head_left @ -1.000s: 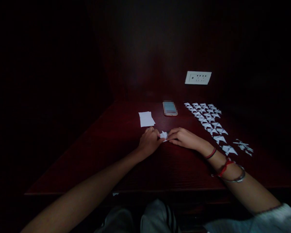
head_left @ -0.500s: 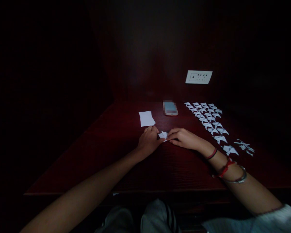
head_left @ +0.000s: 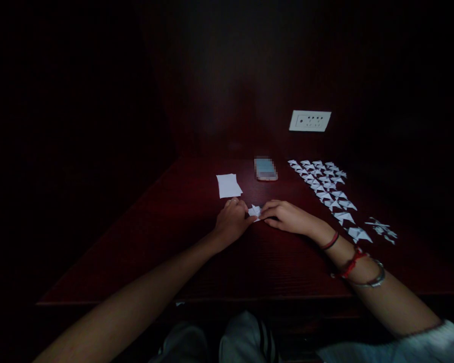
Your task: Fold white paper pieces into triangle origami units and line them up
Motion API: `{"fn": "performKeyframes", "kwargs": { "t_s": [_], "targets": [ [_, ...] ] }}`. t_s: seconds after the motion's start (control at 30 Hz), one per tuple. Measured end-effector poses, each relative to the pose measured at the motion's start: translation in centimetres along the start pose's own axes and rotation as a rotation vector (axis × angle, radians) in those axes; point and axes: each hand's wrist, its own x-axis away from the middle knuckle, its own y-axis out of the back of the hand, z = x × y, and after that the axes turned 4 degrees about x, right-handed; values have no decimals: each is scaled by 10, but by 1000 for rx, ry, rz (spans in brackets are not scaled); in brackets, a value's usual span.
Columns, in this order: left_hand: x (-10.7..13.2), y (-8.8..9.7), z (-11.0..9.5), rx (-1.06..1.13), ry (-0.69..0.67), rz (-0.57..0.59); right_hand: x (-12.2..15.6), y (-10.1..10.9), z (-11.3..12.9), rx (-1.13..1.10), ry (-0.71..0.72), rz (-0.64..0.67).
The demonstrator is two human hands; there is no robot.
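Just beyond the left grip [head_left: 231,222] lies the paper stack [head_left: 229,185]. This grip holds the folded paper [head_left: 254,212] at its left; the right grip [head_left: 283,216] holds its right side. Hardly anything shifted since a second ago, so the folding seems little advanced.

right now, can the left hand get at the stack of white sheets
Probably yes: the stack of white sheets lies just beyond the left hand, and nothing seems to stand between them. That hand is at the small folded paper, so it would likely have to let go first.
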Motion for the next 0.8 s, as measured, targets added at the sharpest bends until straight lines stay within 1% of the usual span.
{"fn": "performKeyframes", "kwargs": {
  "t_s": [0.37, 0.53, 0.7, 0.8],
  "targets": [
    [-1, 1, 1, 40, -2, 14, 0, 1, 0, -12, -3, -11],
    [-2, 0, 4, 37, -11, -2, 1, 2, 1, -1, 1, -6],
    [-5, 2, 9, 64, -29, 15, 2, 3, 1, 60, 9, -56],
    [-7, 4, 11, 93, -23, 34, 1, 3, 1, 28, 44, -32]
  ]
}}
